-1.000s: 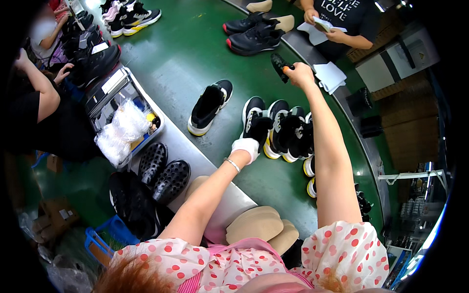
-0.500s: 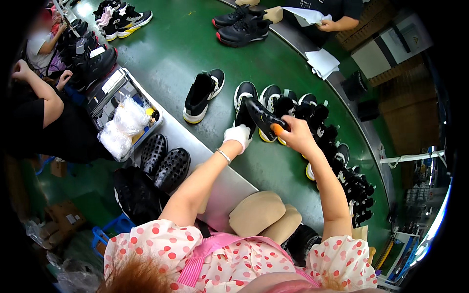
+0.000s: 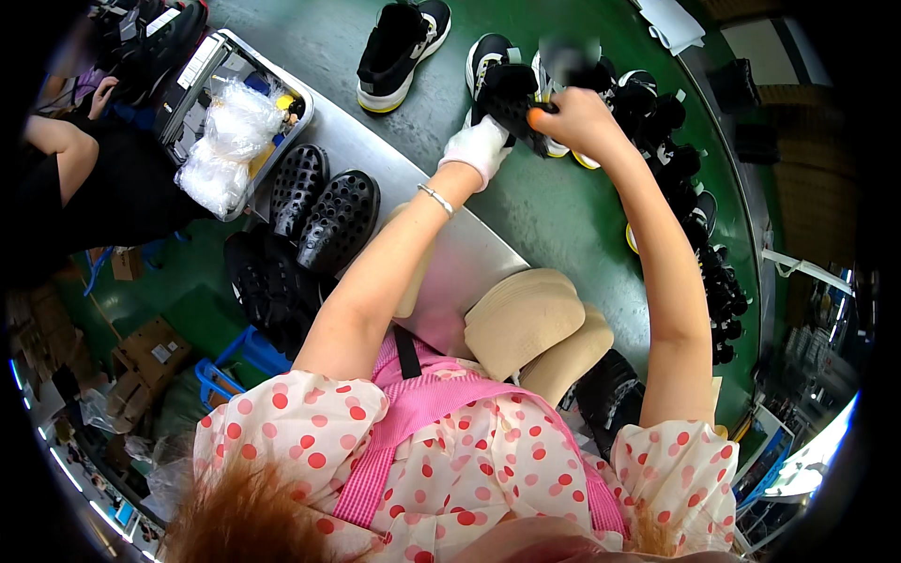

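Observation:
My left hand [image 3: 476,153], in a white glove, is closed round the heel end of a black and white sneaker [image 3: 490,58] that lies toe away from me. In my right hand [image 3: 580,120] is a black perforated shoe form [image 3: 512,94], gripped at its end; something orange covers a fingertip. The form lies over the sneaker's opening, and I cannot tell how far inside it reaches. A similar sneaker [image 3: 399,54] stands to the left.
More sneakers [image 3: 662,117] line the right of the green bench. Left, a bin [image 3: 302,111] holds plastic-wrapped parts, near perforated black shoes or forms [image 3: 340,220]. Beige foot-shaped pads [image 3: 526,314] lie before me. Another person's arm [image 3: 61,150] is at far left.
The view has shifted, so the bench appears higher. My right hand has brought the shoe form from a raised tilt down over the sneaker's opening. My left hand keeps its hold.

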A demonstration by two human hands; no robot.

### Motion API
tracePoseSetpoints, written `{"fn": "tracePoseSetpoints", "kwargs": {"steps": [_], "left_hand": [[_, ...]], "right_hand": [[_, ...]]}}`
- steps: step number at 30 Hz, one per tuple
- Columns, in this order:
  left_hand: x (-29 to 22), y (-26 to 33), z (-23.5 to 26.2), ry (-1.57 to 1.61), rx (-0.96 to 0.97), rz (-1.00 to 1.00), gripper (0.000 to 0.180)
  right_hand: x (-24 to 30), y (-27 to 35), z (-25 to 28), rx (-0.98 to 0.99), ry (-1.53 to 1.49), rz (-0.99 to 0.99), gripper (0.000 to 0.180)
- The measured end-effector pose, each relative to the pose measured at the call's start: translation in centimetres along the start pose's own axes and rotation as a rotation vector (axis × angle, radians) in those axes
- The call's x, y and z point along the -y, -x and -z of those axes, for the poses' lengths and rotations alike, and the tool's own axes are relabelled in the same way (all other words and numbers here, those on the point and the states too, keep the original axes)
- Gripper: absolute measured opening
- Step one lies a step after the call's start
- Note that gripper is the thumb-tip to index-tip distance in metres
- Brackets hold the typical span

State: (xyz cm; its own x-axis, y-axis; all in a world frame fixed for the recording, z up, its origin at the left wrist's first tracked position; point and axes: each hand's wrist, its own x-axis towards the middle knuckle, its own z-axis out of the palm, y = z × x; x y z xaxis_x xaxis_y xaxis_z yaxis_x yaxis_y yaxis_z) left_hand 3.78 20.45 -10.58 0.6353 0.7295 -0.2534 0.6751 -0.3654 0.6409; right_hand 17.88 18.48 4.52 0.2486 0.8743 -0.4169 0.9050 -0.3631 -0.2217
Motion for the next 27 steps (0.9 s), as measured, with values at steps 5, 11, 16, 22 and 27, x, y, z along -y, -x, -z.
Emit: {"fn": "tracePoseSetpoints", "kwargs": {"steps": [5,11,16,22,27], "left_hand": [[-0.8,-0.6,0.1,-0.122,-0.002,-0.109,0.038],[-1.7,-1.9,2.9,-0.201,0.292,0.06,0.032],[-2.4,-4.7,3.7,-0.366,0.574,-0.001,0.033],[-1.5,-5.6,2.1,-0.396,0.54,-0.096,0.028],[-0.3,-4.8,1.3,-0.53,0.336,-0.088,0.042]], "right_hand": [[1.8,-5.0,-5.3,-0.222,0.189,0.027,0.029],[3.2,-8.8,-7.9,-0.028,-0.076,-0.188,0.025],[1.9,-11.1,-10.2,-0.116,-0.187,-0.162,0.025],[0.6,-12.1,-12.0,-0.214,-0.291,-0.142,0.026],[0.7,-11.8,-11.2,-0.075,-0.307,0.012,0.027]]}}
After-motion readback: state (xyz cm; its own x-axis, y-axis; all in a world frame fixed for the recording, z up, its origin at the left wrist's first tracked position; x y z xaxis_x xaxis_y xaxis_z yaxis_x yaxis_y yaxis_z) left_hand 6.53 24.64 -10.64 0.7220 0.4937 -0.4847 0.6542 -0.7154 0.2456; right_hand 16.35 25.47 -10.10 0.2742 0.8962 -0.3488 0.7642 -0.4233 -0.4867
